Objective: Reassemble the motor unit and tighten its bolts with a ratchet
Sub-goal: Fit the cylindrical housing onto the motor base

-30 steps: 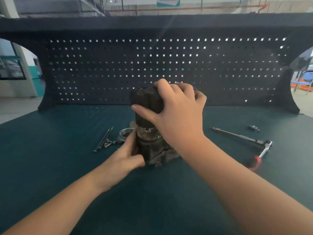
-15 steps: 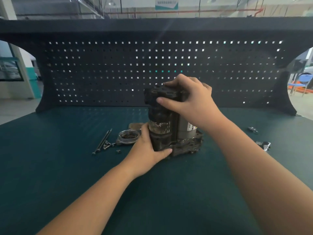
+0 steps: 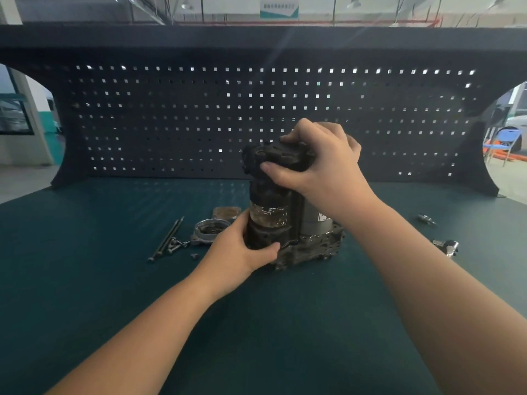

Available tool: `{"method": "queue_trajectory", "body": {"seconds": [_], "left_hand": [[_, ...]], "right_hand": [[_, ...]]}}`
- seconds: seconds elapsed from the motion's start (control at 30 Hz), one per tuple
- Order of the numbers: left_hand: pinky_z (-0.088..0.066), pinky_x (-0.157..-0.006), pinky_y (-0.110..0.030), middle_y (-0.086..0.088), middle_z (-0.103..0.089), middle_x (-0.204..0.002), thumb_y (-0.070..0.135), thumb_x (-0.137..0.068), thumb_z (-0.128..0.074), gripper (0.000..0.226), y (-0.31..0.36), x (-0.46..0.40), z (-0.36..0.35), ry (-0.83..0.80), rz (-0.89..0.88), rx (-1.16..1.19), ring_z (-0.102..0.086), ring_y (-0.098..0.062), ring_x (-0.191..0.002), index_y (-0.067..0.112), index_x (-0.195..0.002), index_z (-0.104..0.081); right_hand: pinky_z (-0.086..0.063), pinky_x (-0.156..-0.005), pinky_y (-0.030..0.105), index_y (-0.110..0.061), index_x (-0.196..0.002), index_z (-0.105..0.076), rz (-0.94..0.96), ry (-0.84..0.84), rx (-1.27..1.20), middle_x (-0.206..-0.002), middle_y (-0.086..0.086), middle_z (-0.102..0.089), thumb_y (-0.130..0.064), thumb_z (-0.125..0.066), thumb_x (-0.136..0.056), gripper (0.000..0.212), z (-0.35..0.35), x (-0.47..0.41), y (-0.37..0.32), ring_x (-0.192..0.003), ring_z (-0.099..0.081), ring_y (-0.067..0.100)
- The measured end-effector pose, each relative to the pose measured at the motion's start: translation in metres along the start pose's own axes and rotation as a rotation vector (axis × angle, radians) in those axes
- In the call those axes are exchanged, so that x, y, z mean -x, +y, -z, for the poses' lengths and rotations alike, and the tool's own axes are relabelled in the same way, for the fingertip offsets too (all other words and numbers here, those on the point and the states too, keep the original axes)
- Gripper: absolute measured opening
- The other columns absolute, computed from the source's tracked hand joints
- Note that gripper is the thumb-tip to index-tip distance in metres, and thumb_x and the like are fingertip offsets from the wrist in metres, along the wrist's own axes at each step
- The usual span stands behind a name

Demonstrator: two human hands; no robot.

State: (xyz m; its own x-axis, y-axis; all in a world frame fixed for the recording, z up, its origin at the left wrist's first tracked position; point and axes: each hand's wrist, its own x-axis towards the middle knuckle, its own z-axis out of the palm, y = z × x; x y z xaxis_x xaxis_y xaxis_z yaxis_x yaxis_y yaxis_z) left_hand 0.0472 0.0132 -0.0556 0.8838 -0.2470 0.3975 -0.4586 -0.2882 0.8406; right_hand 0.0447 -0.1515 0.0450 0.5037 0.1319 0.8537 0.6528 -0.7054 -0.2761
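The motor unit (image 3: 288, 218) is shown standing upright on the dark green table (image 3: 85, 280), just in front of the perforated back panel (image 3: 171, 115). Its dark cylindrical body is seen beside a lighter grey cylinder, both seated on a cast base flange that rests on the table. The dark cap at the top of the unit is gripped by the right hand (image 3: 322, 163): the thumb is laid across the near face of the cap and the fingers (image 3: 302, 132) are curled over its top and far side. The lower part of the dark cylinder is held by the left hand (image 3: 239, 252), with the thumb pressed against the near side just above the flange and the remaining fingers wrapped round the left side, out of sight. To the left of the unit, a round metal end cover (image 3: 208, 230) lies on the table, with a square brownish plate (image 3: 226, 212) just behind it. Further left, two long through-bolts (image 3: 166, 240) are laid side by side, with a few small screws (image 3: 182, 246) near their lower ends. To the right, the ratchet head (image 3: 446, 246) is partly hidden by the right forearm, and a small socket (image 3: 426, 218) lies beyond it.
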Motion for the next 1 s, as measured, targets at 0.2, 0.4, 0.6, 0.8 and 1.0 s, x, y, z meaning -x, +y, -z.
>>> {"method": "queue_trajectory", "body": {"seconds": [0.2, 0.4, 0.6, 0.8, 1.0], "left_hand": [[-0.042, -0.082, -0.001, 0.029, -0.067, -0.109, 0.030, -0.074, -0.078, 0.044, 0.002, 0.001, 0.005, 0.007, -0.007, -0.017, -0.060, 0.012, -0.102, 0.045, -0.111, -0.058], [-0.041, -0.078, 0.002, 0.034, -0.066, -0.105, 0.024, -0.075, -0.079, 0.044, 0.006, -0.002, 0.002, 0.023, -0.020, -0.054, -0.060, 0.015, -0.098, 0.050, -0.103, -0.058], [-0.043, -0.077, 0.001, 0.032, -0.067, -0.102, 0.024, -0.075, -0.079, 0.039, 0.005, -0.003, 0.001, 0.022, 0.006, -0.050, -0.061, 0.014, -0.095, 0.043, -0.103, -0.060], [-0.043, -0.077, 0.001, 0.028, -0.069, -0.099, 0.025, -0.074, -0.079, 0.039, 0.008, -0.002, -0.008, 0.066, 0.035, -0.049, -0.061, 0.016, -0.093, 0.040, -0.105, -0.060], [-0.042, -0.076, -0.003, 0.015, -0.069, -0.106, 0.025, -0.072, -0.079, 0.045, 0.017, -0.014, -0.027, 0.117, 0.068, -0.085, -0.062, 0.003, -0.095, 0.030, -0.113, -0.059]], "right_hand": [[-0.027, -0.111, 0.049, -0.030, -0.087, -0.061, -0.102, -0.168, -0.293, -0.092, -0.037, -0.056, -0.053, -0.080, -0.066, 0.037, 0.013, -0.004, 0.002, -0.118, -0.042, 0.001], [-0.016, -0.115, 0.043, -0.049, -0.106, -0.063, -0.143, -0.236, -0.247, -0.111, -0.025, -0.048, -0.057, -0.072, -0.074, 0.034, 0.021, -0.002, 0.007, -0.128, -0.028, 0.005], [-0.005, -0.111, 0.044, -0.058, -0.087, -0.061, -0.151, -0.190, -0.141, -0.117, -0.039, -0.050, -0.068, -0.054, -0.079, 0.015, 0.011, -0.008, 0.004, -0.133, -0.017, 0.000], [-0.006, -0.112, 0.042, -0.052, -0.084, -0.062, -0.254, -0.186, -0.213, -0.113, -0.041, -0.050, -0.062, -0.049, -0.073, 0.020, 0.005, -0.011, 0.007, -0.130, -0.013, -0.001], [-0.010, -0.117, 0.044, -0.050, -0.079, -0.070, -0.381, -0.130, -0.356, -0.122, -0.034, -0.046, -0.037, -0.050, -0.089, 0.026, 0.009, -0.016, 0.017, -0.134, -0.015, 0.006]]}}
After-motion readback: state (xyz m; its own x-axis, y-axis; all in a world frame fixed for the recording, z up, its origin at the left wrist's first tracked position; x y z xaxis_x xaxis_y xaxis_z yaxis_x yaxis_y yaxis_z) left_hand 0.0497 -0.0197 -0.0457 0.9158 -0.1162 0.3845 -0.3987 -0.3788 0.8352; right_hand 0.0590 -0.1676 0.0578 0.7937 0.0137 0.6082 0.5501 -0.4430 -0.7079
